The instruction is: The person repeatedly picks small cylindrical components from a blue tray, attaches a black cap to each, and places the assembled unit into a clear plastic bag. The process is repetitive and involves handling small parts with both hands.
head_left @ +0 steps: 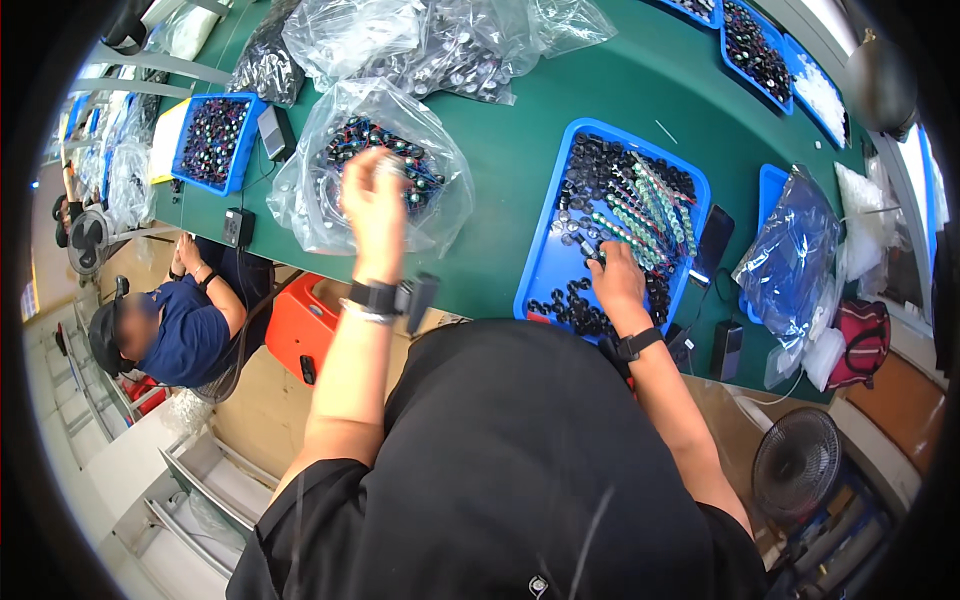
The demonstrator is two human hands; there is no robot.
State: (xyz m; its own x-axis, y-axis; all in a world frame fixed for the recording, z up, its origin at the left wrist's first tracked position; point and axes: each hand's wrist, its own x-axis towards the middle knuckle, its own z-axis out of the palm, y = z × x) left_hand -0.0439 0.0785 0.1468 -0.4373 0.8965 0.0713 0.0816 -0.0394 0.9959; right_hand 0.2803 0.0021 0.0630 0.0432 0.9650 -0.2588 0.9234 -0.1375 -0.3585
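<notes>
My left hand (374, 205) hovers over a clear plastic bag (440, 225) with small round parts on red and blue wires (350, 140) inside. Motion blurs its fingers, so I cannot tell whether they hold anything. Inside the blue tray (535, 255), my right hand (618, 280) has its fingers drawn together low over the parts, and whatever is between them is too small to name. Black round parts (590, 180) fill much of that tray. Strips of greenish round pieces (650, 205) lie across them, right beyond the right hand.
Large clear bags of parts (440, 50) lie along the far side. Another blue tray (215, 140) of wired parts stands at left, beside a small dark device (276, 133). A phone (713, 240) rests by the right tray edge. A co-worker (185, 320) sits at left near an orange stool (300, 325).
</notes>
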